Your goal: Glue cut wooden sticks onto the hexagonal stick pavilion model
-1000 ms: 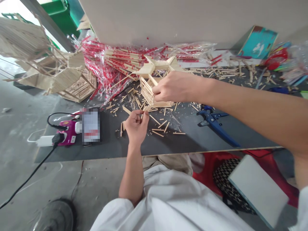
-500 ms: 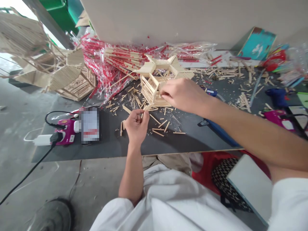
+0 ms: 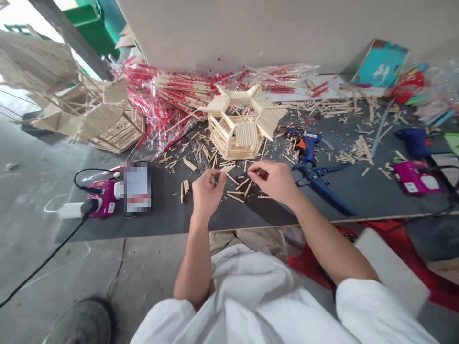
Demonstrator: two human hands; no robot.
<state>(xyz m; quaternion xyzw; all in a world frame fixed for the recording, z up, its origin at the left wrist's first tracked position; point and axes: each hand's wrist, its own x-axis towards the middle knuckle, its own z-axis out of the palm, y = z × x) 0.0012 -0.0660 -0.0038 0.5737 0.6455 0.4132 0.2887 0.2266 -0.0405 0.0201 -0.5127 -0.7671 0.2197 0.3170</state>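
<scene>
My left hand [image 3: 208, 192] is closed in a pinch low over the table, with a few short wooden sticks [image 3: 227, 168] showing at its fingertips. Across from it, my right hand [image 3: 274, 180] also pinches; whatever lies between its thumb and finger is too small to make out. Just beyond both hands stands a small pavilion-like model [image 3: 246, 134] built of wooden sticks, with flared roof panels around an open top. Neither hand touches it. Loose cut sticks [image 3: 235, 197] lie on the dark table below and between the hands.
Blue cutting pliers [image 3: 324, 186] and a blue glue gun [image 3: 309, 143] lie right of my right hand. A phone [image 3: 136, 188] and purple power strip [image 3: 102, 198] sit left. Red-tipped sticks in plastic [image 3: 168, 88] line the back; a larger stick model [image 3: 103, 119] stands far left.
My right hand has come away from the model, down and toward me, beside my left hand. A slatted panel and the glue gun now show. My left hand has shifted slightly toward me.
</scene>
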